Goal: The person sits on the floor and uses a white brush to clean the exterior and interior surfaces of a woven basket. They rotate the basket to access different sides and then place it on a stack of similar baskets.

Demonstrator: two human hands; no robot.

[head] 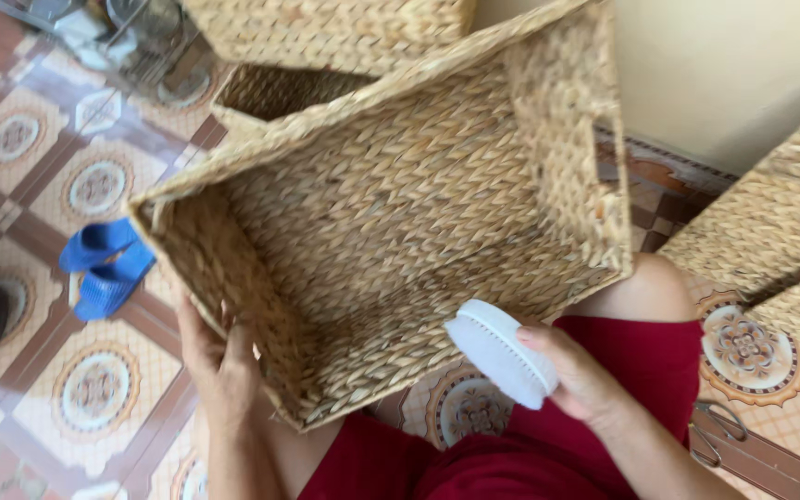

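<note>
Wickerwork of pale, plaited fibre makes up the large rectangular basket (391,213), which is tipped on its side across the person's lap so that its open mouth is turned toward the camera. Its lower rim is rested near the red garment (548,444), and its far end is raised toward the cream wall (724,65). The weave is judged stiff enough to keep its shape yet light for its bulk; the surface appears rough and not slippery, with some give expected in the side panels. Hold is best taken at the rim or at a corner, where the plaiting is doubled and firmest.

The left hand (219,361) is closed around the near left corner of the rim, the fingers (233,324) being hooked over the edge and the thumb hidden behind the weave. The right hand (585,375) is wrapped about a white oval brush (502,352), with the thumb laid along its upper edge and the remaining fingers curled beneath; the grip is snug, not wide. The brush is held just at the basket's lower rim, and contact with the weave cannot be confirmed.

Further woven baskets are noted behind (326,37) and at the right (780,222). A pair of blue sandals (104,264) is seen on the patterned floor tiles (94,389) at the left, and scissors (719,431) are lying on the tiles at the right, beside the garment.
</note>
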